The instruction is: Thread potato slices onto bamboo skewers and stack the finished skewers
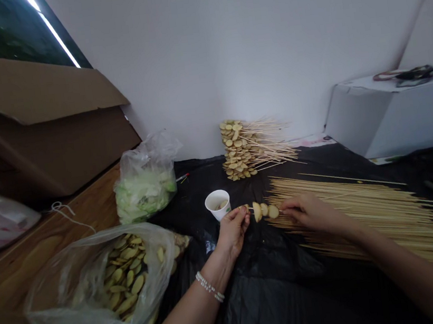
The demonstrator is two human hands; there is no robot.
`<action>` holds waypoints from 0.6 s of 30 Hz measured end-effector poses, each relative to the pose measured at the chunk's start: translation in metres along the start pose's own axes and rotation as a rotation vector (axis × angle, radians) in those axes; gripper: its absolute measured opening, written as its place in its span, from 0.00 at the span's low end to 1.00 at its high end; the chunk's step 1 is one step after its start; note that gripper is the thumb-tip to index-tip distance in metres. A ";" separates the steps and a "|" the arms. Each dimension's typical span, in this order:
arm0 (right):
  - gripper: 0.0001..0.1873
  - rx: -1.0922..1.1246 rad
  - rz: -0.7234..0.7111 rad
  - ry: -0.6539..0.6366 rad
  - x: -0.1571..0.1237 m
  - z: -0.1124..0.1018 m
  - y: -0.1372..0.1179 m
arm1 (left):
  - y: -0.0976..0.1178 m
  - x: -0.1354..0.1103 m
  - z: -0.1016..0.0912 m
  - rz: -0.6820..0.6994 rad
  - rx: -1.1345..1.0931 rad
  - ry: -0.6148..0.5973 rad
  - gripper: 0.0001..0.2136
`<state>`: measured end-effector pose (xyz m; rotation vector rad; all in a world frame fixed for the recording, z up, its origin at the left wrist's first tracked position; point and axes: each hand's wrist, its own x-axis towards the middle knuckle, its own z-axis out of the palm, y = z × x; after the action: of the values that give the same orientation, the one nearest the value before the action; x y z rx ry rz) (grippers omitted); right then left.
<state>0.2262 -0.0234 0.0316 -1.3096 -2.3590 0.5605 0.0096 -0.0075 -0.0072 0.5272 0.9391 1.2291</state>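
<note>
My right hand (307,214) pinches a thin wooden skewer (251,208) that runs level toward my left hand. Several pale yellow slices, which look like potato (273,211), are threaded along it between the two hands. With closed fingertips, my left hand (233,230) grips a slice at the skewer's left end, mostly hidden by the fingers. A white paper cup (218,204) with a little something inside stands just behind my left hand. Under my right forearm lies a wide spread of bare wooden skewers (366,211).
Filled skewers are stacked (237,151) against the wall. At left are an open clear bag of slices (80,307), a bag of pale green vegetable pieces (146,190) and a cardboard box (50,146). A white box (397,111) stands back right. Black plastic sheeting (259,305) covers the surface.
</note>
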 end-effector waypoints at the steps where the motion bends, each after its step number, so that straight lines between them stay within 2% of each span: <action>1: 0.16 0.012 -0.001 -0.010 0.000 0.001 -0.001 | 0.000 0.000 0.000 -0.002 0.002 -0.002 0.02; 7: 0.15 -0.056 0.003 0.091 0.000 0.005 -0.001 | 0.000 0.000 -0.002 -0.003 0.022 -0.025 0.02; 12: 0.15 0.000 0.010 -0.004 0.000 0.003 -0.003 | -0.001 0.002 -0.004 -0.011 0.039 -0.053 0.03; 16: 0.15 -0.001 0.016 0.030 0.000 0.005 -0.002 | 0.000 0.002 -0.005 -0.011 0.049 -0.075 0.03; 18: 0.15 0.016 0.025 0.002 0.001 0.006 -0.001 | 0.000 0.001 -0.005 -0.008 0.054 -0.079 0.03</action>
<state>0.2218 -0.0244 0.0273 -1.3336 -2.3349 0.5843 0.0055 -0.0071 -0.0099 0.6106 0.9086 1.1699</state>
